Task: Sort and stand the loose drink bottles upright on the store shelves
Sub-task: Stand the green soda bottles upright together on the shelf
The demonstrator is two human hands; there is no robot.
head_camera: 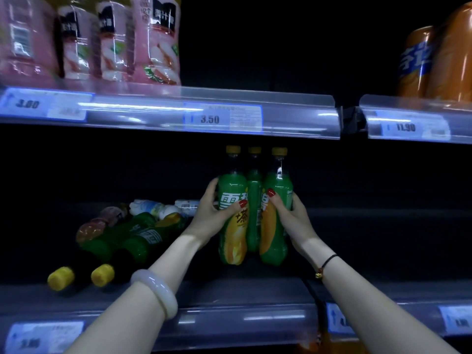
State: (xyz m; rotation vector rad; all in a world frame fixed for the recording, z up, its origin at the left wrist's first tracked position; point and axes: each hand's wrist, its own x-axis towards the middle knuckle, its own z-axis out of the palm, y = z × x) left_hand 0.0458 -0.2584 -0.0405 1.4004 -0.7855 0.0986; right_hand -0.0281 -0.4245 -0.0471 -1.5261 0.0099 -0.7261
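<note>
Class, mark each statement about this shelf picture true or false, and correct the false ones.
1. Three green bottles stand upright on the lower shelf. True.
2. The left hand holds one upright bottle and the right hand another. True.
3. The green bottles lying to the left have red caps. False: their caps are yellow.
4. The pink bottles are on the lower shelf. False: they stand on the upper shelf.

Glossy plastic bottles (233, 218), glassy bangle (158, 292)

Dim store shelving (255, 284) with clear price rails (153, 111).
</note>
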